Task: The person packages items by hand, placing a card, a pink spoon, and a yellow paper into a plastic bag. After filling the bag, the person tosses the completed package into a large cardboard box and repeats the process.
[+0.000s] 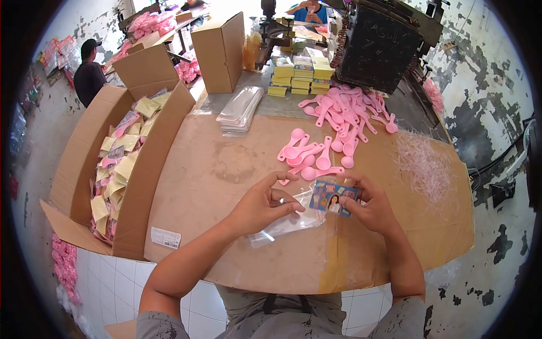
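Observation:
My right hand [370, 206] pinches a small printed card [334, 198], mostly blue with a picture on it, between thumb and fingers. Just left of the card, my left hand [268, 200] has its thumb and a middle finger closed at the edge of a clear plastic bag [282, 229], while the index finger curves away. The bag slants over the cardboard, its upper end reaching the card. Beyond my hands lie several loose pink spoons [323, 160], with a larger heap of pink spoons [339, 110] behind them.
On the left stands an open carton [149, 169] of filled packets. A stack of clear bags [241, 107], piles of yellow-edged cards [302, 73] and a closed box [217, 53] are farther back. Pink shredded strands [423, 169] lie right. Other people [90, 73] are in the background.

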Motion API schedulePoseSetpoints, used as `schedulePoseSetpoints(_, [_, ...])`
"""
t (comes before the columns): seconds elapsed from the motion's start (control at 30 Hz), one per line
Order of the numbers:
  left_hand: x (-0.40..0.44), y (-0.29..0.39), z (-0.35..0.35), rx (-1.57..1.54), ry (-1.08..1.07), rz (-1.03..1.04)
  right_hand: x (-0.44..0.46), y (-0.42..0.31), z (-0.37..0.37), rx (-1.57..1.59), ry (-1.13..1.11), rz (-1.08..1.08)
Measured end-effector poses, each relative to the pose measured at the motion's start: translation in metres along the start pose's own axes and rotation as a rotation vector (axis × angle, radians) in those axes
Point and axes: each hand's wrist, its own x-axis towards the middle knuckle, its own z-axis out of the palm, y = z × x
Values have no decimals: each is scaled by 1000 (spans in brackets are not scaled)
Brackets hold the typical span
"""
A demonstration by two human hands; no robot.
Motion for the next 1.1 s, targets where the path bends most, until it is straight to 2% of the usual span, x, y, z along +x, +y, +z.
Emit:
schedulePoseSetpoints(0.1, [-1,-2,2,-26,12,-19,6,-2,4,89,73,-72])
schedulePoseSetpoints(0.3, [0,-4,4,-21,81,-7,4,5,4,-27,25,-118])
schedulePoseSetpoints(0.4, [0,-9,5,47,59,28,6,-5,0,-522,-127,-339])
schedulePoseSetpoints(0.5, [-4,-5,11,210,-24,51,6,-8,14,-398,-155,-324])
schedulePoseSetpoints(0.57, [-7,4,16,350,-87,53,2,-8,29,-101,-17,-84])
schedulePoseSetpoints(0.6, [-7,3,17,328,-82,34,0,-7,33,48,51,35])
schedulePoseSetpoints(0.7, [-9,1,19,229,-68,9,-1,10,30,28,44,100])
schedulePoseSetpoints(0.8, [-7,-7,16,110,-61,21,10,2,28,-309,-211,-236])
schedulePoseSetpoints(0.9, [-6,-10,13,31,-48,-6,29,10,15,-312,-143,-183])
schedulePoseSetpoints(1.0, [-4,-8,13,-98,-24,11,60,16,1,-842,61,-442])
schedulePoseSetpoints(1.1, [-1,-11,10,-135,-25,20,84,34,-7,-1116,45,-506])
